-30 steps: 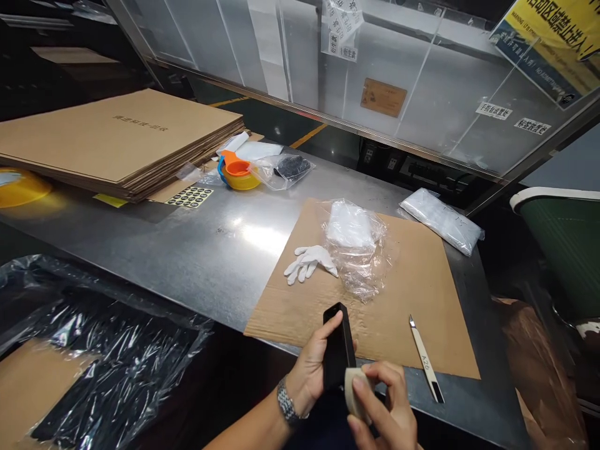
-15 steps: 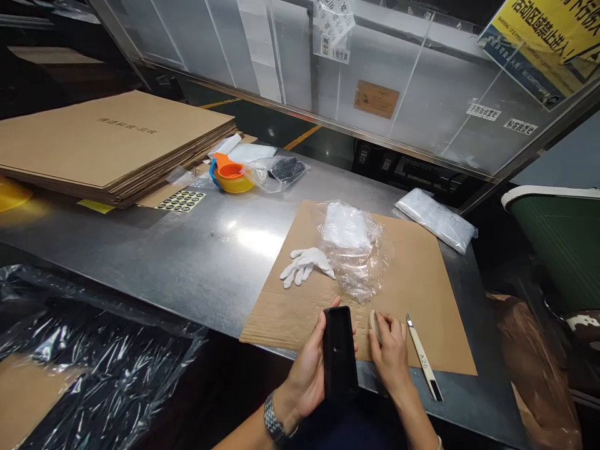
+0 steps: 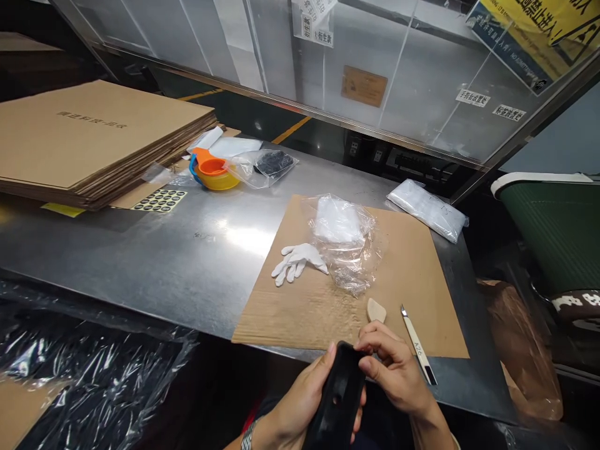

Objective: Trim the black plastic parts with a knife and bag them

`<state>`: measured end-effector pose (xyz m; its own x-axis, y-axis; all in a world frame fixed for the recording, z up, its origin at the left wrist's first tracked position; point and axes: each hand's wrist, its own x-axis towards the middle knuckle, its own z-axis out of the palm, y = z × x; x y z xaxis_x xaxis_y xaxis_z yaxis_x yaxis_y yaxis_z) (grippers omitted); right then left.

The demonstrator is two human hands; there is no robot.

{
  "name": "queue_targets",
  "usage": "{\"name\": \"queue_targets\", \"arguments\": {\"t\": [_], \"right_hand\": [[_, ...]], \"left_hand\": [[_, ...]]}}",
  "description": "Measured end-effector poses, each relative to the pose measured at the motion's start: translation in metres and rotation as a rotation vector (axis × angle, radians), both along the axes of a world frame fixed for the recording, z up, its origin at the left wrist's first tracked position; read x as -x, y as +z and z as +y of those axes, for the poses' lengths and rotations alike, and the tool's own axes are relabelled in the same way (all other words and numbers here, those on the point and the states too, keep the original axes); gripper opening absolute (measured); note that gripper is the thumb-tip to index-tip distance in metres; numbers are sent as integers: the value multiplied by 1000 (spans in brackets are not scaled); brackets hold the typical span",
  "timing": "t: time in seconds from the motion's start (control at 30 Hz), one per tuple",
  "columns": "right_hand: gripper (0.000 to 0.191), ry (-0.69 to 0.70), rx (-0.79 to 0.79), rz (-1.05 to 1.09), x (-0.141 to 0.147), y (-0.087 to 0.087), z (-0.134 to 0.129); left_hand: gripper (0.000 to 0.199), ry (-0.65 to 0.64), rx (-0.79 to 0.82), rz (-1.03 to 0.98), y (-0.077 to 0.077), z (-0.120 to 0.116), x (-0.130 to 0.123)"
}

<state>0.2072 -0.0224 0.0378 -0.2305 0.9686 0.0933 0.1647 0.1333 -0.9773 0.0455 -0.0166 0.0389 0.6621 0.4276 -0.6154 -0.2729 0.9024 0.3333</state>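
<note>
My left hand (image 3: 300,400) is wrapped round a long black hollow case (image 3: 338,394), which has a small hole in its floor and is held tilted at the near edge of the table. The fingertips of my right hand (image 3: 389,365) pinch the case's upper right rim. Just beyond those fingers a small beige wedge-shaped piece (image 3: 376,310) lies on the cardboard sheet (image 3: 300,312). To its right rests a craft knife (image 3: 419,345) with a white handle marked A26. A white glove (image 3: 299,262) lies farther off, beside a crumpled clear plastic bag (image 3: 354,265) with white contents.
A stack of flat cardboard (image 3: 107,131) covers the table's far left. Nearby are a sticker sheet (image 3: 160,200), an orange and yellow cup-like item (image 3: 215,175) and a bag with something black (image 3: 274,164). A white plastic packet (image 3: 427,210) lies at the right edge.
My right hand has let go of the beige piece and moved onto the rim of the black case. The case has come lower and tilted. The camera view has shifted.
</note>
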Motion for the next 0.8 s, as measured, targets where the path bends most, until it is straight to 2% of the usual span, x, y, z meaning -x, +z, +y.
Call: {"name": "queue_targets", "arguments": {"t": [0.17,0.27,0.4,0.53,0.6,0.67,0.8], "right_hand": [[22,-9,-2,23,-2,-4,-2],[21,-44,-10,60,-2,-6,-5],[19,-69,-17,40,-2,-6,-6],[27,-89,-15,-21,0,-10,-7],[36,-192,-9,-139,-4,-19,-7],[39,-361,-4,-302,-16,-32,-8],[38,-687,4,-573,-61,-65,-12]], "left_hand": [[53,23,-9,24,8,-4,0],[54,-4,30,47,8,-5,0],[56,9,3,57,10,-5,-2],[55,7,24,47,6,-3,-4],[55,-1,55,-10,0,0,-3],[54,37,97,-102,-5,6,0],[43,337,136,-202,-6,25,7]]}}
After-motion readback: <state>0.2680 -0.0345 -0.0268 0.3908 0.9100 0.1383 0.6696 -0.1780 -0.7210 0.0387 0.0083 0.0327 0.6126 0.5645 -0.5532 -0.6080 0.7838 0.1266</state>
